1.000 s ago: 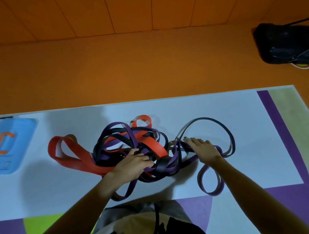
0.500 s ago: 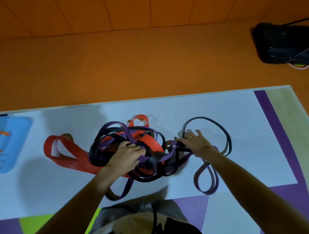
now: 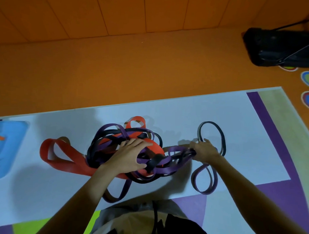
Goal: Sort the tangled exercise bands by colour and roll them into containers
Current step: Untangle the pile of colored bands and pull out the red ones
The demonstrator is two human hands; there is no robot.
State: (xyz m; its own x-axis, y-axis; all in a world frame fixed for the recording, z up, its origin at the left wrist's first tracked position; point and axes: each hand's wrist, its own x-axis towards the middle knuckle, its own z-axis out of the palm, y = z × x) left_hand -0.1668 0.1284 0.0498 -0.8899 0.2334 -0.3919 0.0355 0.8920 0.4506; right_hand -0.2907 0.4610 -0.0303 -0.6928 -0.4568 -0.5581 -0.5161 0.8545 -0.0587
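A tangle of exercise bands lies on the white mat (image 3: 238, 131) in front of me. A wide red band (image 3: 64, 160) loops out to the left. Purple bands (image 3: 203, 181) and thin black bands (image 3: 212, 130) trail out to the right. My left hand (image 3: 128, 156) lies spread on top of the knot, fingers splayed and pressing down. My right hand (image 3: 204, 150) grips a bundle of purple and black strands at the knot's right side, fingers curled round them.
A blue container (image 3: 6, 148) sits at the mat's left edge. A black bag (image 3: 279, 47) lies on the orange floor at the far right, near coloured floor circles (image 3: 308, 78). My knees are at the bottom of the view.
My right hand went from lying flat on the strands to gripping them and drawing them rightward. My left hand shifted onto the top of the knot with fingers spread.
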